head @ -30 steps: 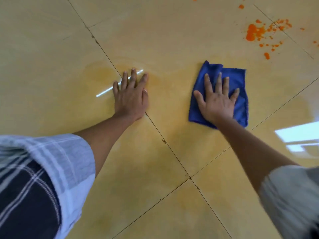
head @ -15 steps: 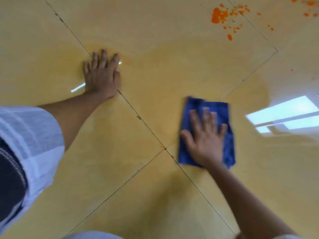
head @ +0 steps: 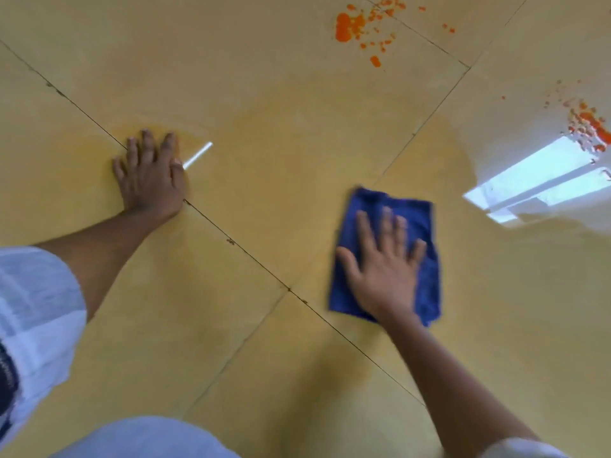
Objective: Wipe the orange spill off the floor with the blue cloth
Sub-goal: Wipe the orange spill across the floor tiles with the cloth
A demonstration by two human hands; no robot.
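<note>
1. Blue, folded and soft, the blue microfibre cloth (head: 418, 223) lies flat on the glossy yellow tiled floor (head: 264, 342), pinned under the right hand (head: 385, 269), whose fingers are spread and straight across it.
2. The left hand (head: 150, 176) is flat on the floor well to the left, fingers extended, apparently bracing the body.
3. The wiping step looks to be under way, but the bright orange spill (head: 348, 26) sits well ahead of the cloth, untouched; a second orange splatter (head: 591, 122) lies to the far right.
4. The next move likely calls for a long forward push with steady pressure.
5. Dark grout lines cross the tiles; a bright window reflection (head: 535, 183) gleams at the right.
</note>
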